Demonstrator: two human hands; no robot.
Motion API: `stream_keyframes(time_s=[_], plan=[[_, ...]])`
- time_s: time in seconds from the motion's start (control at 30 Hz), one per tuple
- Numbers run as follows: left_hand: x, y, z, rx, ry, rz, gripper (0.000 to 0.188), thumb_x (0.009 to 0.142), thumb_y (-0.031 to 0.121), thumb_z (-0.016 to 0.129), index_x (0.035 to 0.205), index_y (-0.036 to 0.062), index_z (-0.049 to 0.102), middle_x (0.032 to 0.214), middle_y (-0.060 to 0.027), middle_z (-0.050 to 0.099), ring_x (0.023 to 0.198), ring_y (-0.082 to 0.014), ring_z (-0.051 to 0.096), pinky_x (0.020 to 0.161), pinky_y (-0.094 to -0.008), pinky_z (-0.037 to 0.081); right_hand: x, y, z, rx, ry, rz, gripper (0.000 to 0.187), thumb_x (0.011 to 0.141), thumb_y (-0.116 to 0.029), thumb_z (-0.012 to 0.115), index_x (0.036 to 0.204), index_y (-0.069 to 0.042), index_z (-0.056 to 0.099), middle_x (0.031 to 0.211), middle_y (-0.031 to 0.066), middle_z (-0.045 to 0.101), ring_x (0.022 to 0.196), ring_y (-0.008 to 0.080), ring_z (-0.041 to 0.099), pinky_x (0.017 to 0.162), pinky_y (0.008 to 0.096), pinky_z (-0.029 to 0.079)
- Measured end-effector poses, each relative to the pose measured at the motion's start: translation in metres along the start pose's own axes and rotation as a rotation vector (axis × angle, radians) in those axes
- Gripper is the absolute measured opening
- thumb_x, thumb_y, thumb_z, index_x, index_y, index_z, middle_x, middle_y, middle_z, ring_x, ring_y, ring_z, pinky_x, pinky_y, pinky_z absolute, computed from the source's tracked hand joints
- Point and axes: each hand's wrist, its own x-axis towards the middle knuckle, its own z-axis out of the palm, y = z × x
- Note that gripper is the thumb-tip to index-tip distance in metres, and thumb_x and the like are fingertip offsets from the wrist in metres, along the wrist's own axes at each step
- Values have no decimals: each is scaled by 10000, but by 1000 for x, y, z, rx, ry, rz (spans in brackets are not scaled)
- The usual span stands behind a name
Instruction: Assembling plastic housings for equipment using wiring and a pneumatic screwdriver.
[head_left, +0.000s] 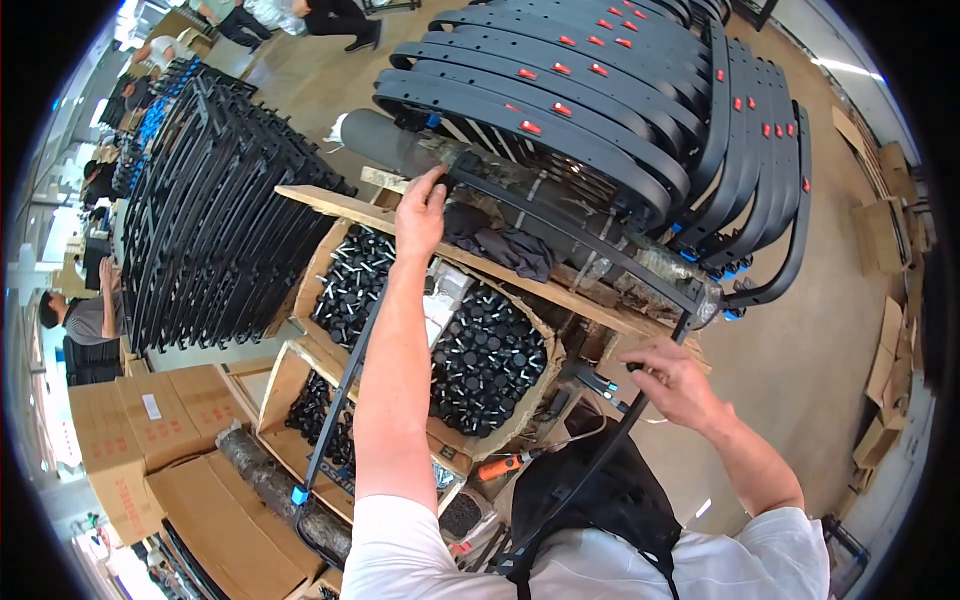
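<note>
A black metal tube frame [575,222] lies across a padded wooden bench in front of me, its side bars running back toward my body. My left hand [420,215] is closed at the frame's far left corner, its fingers around a dark part there. My right hand [682,385] is beside the frame's right bar, apart from it, pinching a small black knob-like part [634,367]. Under my left forearm, cardboard boxes hold many black-headed screw feet [485,355] with metal studs. A blue cap [299,495] sits on the frame's left bar.
Curved black frames with red clips [600,110] are stacked beyond the bench. More black frames [220,220] stand at the left, near a co-worker [90,312]. Cartons [150,430] are at lower left. An orange-handled tool [500,467] lies by the boxes. Flattened cardboard [880,370] lines the right wall.
</note>
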Motion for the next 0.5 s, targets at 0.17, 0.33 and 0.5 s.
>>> stream_keyframes(time_s=[0.17,0.33,0.5], plan=[[-1,-4,2,-63,-56,-102,333,1045,98,559,1356,123,673,1349,-118,687,1272,-287,646,1098,-354,474,-12,17,-20,-139,87,95,323,937,-84,685,1257,-42,685,1037,113,633,891,258,642,780,377,542],[7,-15,7,58,32,52,246,1027,237,665,1248,161,743,1187,-146,661,1151,-320,644,1036,-387,497,-20,30,-36,-228,235,173,310,917,-69,688,1225,-40,663,997,115,617,809,254,630,739,379,541],[9,-44,-2,-344,58,-136,299,1033,96,605,1322,64,674,1342,-129,655,1289,-291,612,1116,-376,452,-18,42,-39,-306,356,149,289,926,-60,664,1215,-51,666,961,112,599,808,261,623,729,384,540]])
